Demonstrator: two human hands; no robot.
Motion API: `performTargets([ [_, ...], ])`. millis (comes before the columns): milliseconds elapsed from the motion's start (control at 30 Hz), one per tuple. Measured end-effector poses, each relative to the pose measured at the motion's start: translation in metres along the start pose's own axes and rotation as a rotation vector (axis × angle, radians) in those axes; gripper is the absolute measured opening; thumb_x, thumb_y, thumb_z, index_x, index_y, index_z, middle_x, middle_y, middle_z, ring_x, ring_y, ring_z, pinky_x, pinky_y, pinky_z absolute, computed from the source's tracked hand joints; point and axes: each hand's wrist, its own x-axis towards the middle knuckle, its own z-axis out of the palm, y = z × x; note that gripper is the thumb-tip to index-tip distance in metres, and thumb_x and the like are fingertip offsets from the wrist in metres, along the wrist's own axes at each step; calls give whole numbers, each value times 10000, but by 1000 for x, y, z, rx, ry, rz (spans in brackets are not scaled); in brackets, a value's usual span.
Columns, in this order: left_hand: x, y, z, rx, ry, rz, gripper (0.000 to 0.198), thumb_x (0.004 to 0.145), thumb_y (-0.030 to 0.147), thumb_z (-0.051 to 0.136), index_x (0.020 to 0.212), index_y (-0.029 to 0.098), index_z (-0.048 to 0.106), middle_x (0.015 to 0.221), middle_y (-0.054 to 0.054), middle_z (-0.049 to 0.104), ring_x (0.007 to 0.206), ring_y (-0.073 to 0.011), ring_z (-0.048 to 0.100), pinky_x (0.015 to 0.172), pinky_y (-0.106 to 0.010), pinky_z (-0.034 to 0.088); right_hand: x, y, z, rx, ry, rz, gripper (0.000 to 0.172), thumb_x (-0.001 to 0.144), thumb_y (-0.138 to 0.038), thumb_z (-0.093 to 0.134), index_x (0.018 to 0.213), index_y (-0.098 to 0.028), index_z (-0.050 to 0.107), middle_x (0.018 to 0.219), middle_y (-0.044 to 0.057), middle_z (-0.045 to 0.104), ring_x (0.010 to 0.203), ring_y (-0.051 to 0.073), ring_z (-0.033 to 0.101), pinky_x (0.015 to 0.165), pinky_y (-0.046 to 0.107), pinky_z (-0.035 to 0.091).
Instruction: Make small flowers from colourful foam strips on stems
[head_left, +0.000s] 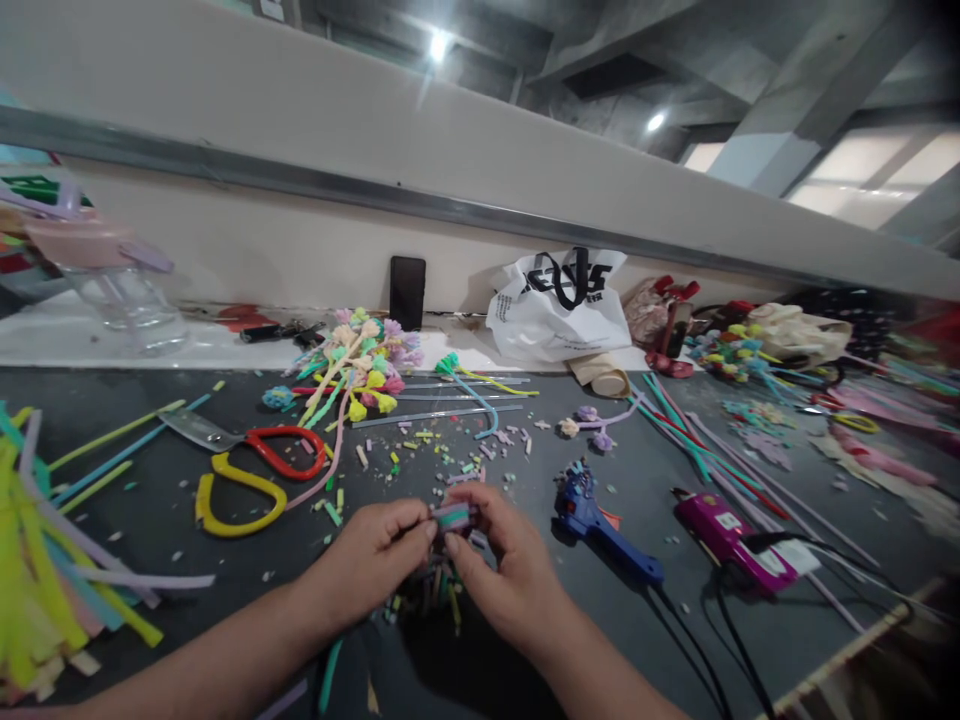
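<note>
My left hand and my right hand meet low in the middle, over the dark table. Both are closed, fingertips pinching a small purple and teal piece of chenille stem between them. Its exact form is partly hidden by the fingers. Below the hands lies a pile of short cut bits in mixed colours. Left of my hands rest large scissors with one red and one yellow handle loop. A blue glue gun lies to the right of my right hand.
Chenille flowers are heaped at the back. Long strips fill the left edge. A clear bottle, a phone and a white bag stand along the wall. At right lies a magenta box with black cables.
</note>
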Motion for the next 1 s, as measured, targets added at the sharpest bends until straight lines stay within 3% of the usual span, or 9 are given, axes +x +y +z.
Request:
performTargets([
  [167, -1, 3, -2, -109, 40, -81, 290, 836, 354, 400, 618, 187, 490, 406, 89, 321, 386, -76, 308, 391, -178, 239, -1, 0, -4, 6, -44, -12, 469, 751, -107, 513, 1198, -241, 466, 1155, 75, 541, 907, 184, 579, 787, 316, 478],
  [300, -1, 1, -3, -87, 61, -56, 299, 839, 385, 411, 645, 182, 516, 461, 75, 385, 406, -72, 342, 403, -176, 265, 0, 9, -3, 135, -8, 44, 446, 819, -124, 422, 1244, -257, 398, 1072, 62, 600, 666, 128, 611, 652, 283, 504],
  [400, 0, -5, -4, -98, 134, -76, 301, 844, 407, 409, 675, 183, 518, 519, 66, 446, 403, -65, 362, 400, -180, 261, 3, 16, -4, 120, 98, 153, 351, 820, -141, 424, 1154, -242, 454, 875, 27, 648, 543, 115, 574, 560, 260, 481],
  [533, 3, -9, -5, -175, 207, -113, 294, 840, 417, 413, 678, 185, 490, 453, 88, 381, 371, -66, 335, 399, -183, 255, 8, 15, -7, 119, 187, 273, 187, 755, -171, 530, 938, -206, 543, 735, 11, 629, 670, 155, 585, 613, 264, 466],
  [733, 3, -7, -6, -210, 169, -125, 278, 839, 411, 430, 689, 183, 488, 399, 103, 348, 365, -67, 334, 406, -179, 254, 10, 12, -9, 343, 146, 346, 155, 737, -245, 592, 881, -191, 612, 724, -4, 574, 670, 140, 537, 613, 250, 431],
  [1000, 1, -9, -2, -317, 95, -87, 198, 780, 373, 540, 780, 177, 519, 459, 98, 425, 403, -58, 398, 422, -162, 296, 13, 18, -8, 609, 163, 444, 175, 690, -303, 683, 771, -181, 585, 625, -37, 542, 594, 104, 497, 577, 215, 385],
])
